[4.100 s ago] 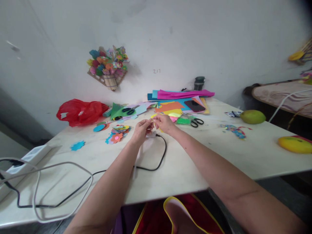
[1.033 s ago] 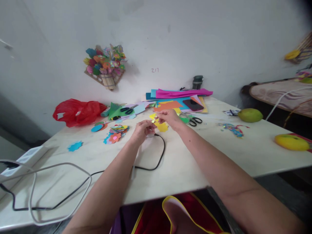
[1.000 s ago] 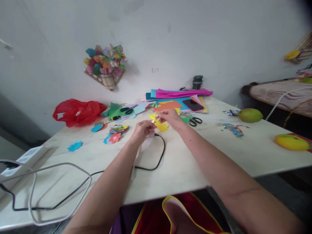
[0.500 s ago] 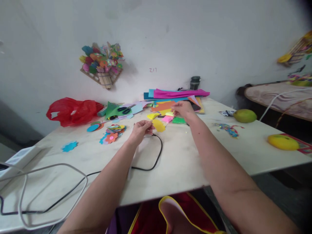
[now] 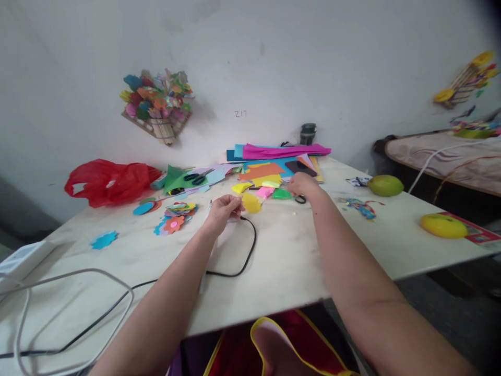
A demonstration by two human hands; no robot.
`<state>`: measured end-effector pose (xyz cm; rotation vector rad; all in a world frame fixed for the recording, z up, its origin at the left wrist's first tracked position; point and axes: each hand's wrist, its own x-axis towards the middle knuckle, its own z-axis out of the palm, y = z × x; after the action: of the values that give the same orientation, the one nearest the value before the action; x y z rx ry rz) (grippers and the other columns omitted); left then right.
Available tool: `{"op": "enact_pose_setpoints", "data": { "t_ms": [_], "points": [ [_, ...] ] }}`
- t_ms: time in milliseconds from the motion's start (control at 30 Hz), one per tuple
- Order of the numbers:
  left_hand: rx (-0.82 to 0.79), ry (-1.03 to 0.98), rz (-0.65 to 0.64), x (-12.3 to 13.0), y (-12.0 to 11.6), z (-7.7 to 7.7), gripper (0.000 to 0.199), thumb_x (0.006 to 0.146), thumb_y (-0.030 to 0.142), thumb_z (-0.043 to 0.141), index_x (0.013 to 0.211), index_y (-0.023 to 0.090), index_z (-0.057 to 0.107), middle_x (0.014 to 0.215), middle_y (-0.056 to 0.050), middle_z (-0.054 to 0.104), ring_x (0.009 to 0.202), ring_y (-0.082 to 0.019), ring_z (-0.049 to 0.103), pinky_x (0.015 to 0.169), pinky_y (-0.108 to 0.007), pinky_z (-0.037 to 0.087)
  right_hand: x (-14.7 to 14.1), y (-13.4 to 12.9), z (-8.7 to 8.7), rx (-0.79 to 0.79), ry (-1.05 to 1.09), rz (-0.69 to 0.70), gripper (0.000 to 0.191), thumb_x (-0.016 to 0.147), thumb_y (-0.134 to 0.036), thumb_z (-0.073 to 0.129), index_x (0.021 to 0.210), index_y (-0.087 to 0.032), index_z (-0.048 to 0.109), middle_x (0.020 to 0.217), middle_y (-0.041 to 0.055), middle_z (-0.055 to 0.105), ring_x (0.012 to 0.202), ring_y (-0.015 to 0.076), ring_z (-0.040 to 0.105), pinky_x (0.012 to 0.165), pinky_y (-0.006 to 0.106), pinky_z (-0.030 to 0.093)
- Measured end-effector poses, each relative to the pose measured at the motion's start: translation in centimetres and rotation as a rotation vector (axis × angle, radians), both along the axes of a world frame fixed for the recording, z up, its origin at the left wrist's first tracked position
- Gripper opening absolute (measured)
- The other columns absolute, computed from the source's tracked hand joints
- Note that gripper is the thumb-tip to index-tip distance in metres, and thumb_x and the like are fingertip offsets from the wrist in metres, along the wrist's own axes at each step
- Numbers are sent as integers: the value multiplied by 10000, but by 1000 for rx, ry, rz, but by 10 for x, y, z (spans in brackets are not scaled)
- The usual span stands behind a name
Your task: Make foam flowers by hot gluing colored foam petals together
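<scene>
My left hand (image 5: 229, 208) pinches a yellow paper flower cutout (image 5: 251, 203) by its left edge, above the table. At the right end of a row of small coloured packets, my right hand (image 5: 302, 185) reaches down with its fingers curled together; what they hold, if anything, is hidden. Right beside those fingers lies a green packet (image 5: 282, 194). A black scissor handle loop (image 5: 300, 199) shows just under the hand. Farther left in the row are a pink packet (image 5: 265, 192) and a yellow packet (image 5: 241, 187).
Stacked flower cutouts (image 5: 174, 224), blue circles (image 5: 143, 208) and a blue flower (image 5: 104, 240) lie left. Behind are a red plastic bag (image 5: 111, 183), scissors (image 5: 198, 178), coloured sheets (image 5: 285, 151) and a phone (image 5: 300, 167). Cables (image 5: 250, 256) cross the front. Mangoes (image 5: 443, 225) sit right.
My right hand has moved from over the pale yellow packet down and right to beside the green packet. My left hand still holds the yellow flower. The view has shifted slightly right.
</scene>
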<state>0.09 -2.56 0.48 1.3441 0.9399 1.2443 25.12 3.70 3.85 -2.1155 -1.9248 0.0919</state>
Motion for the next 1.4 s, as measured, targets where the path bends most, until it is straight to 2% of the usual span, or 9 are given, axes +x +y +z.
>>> {"op": "enact_pose_setpoints", "data": {
  "t_ms": [100, 267, 400, 533, 767, 867, 1000, 1267, 1400],
  "points": [
    [0, 4, 23, 1, -1, 1, 335, 580, 385, 722, 641, 124, 521, 567, -23, 608, 426, -62, 492, 409, -182, 403, -8, 6, -3, 80, -8, -75, 204, 709, -234, 525, 803, -181, 698, 841, 92, 680, 832, 211, 614, 643, 257, 423],
    [2, 28, 30, 1, -1, 0, 320, 586, 385, 717, 627, 116, 550, 570, -26, 607, 432, -60, 483, 416, -187, 403, -25, 9, -21, 193, -105, 54, 298, 751, -187, 476, 984, -228, 656, 1010, 76, 648, 954, 217, 572, 741, 279, 417],
    [-2, 17, 23, 0, 0, 0, 347, 626, 436, 675, 684, 104, 596, 586, -38, 609, 436, -62, 478, 421, -193, 404, -33, 12, -34, 228, -250, 65, 273, 780, -172, 452, 958, -157, 659, 1018, 127, 626, 993, 244, 536, 803, 315, 396],
    [-2, 8, 39, -1, -1, 0, 388, 654, 465, 643, 746, 90, 609, 587, -44, 609, 435, -63, 480, 423, -189, 405, -35, 17, -41, 219, -263, 11, 318, 805, -107, 373, 964, -115, 648, 984, 164, 622, 957, 235, 552, 754, 301, 406],
    [-23, -50, 65, -4, 3, -1, 380, 648, 451, 655, 774, 98, 591, 620, -54, 635, 451, -73, 525, 430, -181, 420, -36, 16, -35, 396, -161, 75, 324, 852, -148, 318, 982, -143, 615, 1033, 131, 600, 896, 220, 565, 705, 298, 400],
    [-33, -139, 101, -8, 5, 0, 355, 630, 420, 681, 769, 113, 571, 759, -86, 671, 559, -112, 610, 472, -191, 455, -46, 6, -26, 463, -116, 179, 327, 864, -165, 304, 1006, -132, 597, 1044, 136, 589, 897, 225, 559, 705, 303, 399],
    [-54, -293, 121, -13, 6, 2, 337, 596, 361, 721, 773, 132, 547, 894, -85, 665, 702, -177, 661, 580, -244, 512, -70, -13, -16, 576, -40, 419, 313, 872, -184, 310, 1011, -134, 586, 1024, 130, 597, 907, 218, 555, 735, 301, 408],
    [-112, -496, 183, -17, 11, 1, 250, 608, 245, 711, 722, 141, 514, 704, -15, 638, 667, -160, 653, 563, -230, 518, -110, -35, -19, 808, 131, 883, 272, 849, -158, 343, 975, -149, 583, 1081, 112, 603, 1004, 186, 551, 815, 295, 447],
    [-32, -498, 261, -18, 12, 2, 281, 560, 238, 736, 666, 144, 493, 638, 15, 608, 575, -114, 612, 504, -203, 491, -119, -41, -20, 768, 426, 916, 255, 771, -113, 401, 953, -166, 572, 1084, 96, 603, 984, 171, 566, 817, 296, 461]
  ]
}}
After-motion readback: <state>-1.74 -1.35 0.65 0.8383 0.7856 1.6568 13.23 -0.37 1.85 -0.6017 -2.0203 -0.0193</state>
